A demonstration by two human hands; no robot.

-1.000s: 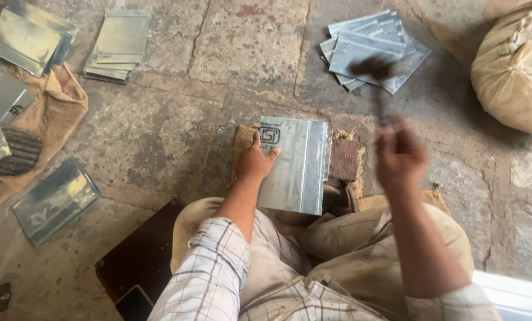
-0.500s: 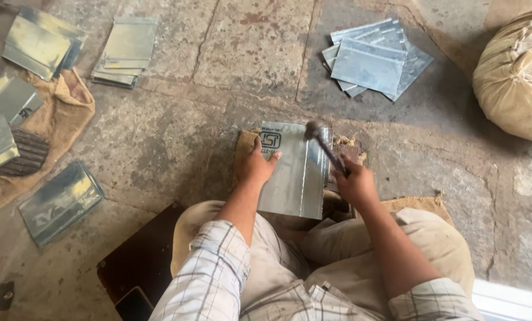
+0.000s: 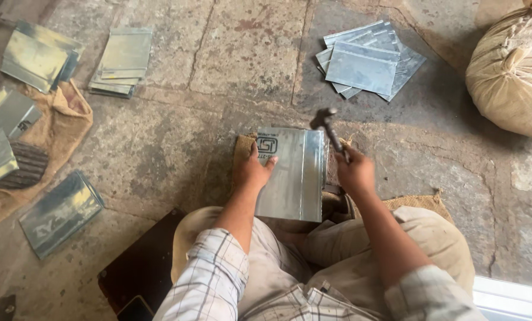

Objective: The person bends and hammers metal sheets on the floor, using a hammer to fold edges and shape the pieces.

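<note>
head: r hand (image 3: 355,173) grips hammer (image 3: 330,129)

Bare stone floor (image 3: 242,53) ahead of the sheet (image 3: 289,175) is open; sheet stack (image 3: 364,62) and sack (image 3: 512,65) crowd the right, burlap (image 3: 70,113) and more sheets (image 3: 120,59) the left.

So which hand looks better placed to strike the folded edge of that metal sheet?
The right hand: it grips the hammer, whose head sits by the sheet's folded edge. The left hand lies flat on the sheet.
</note>
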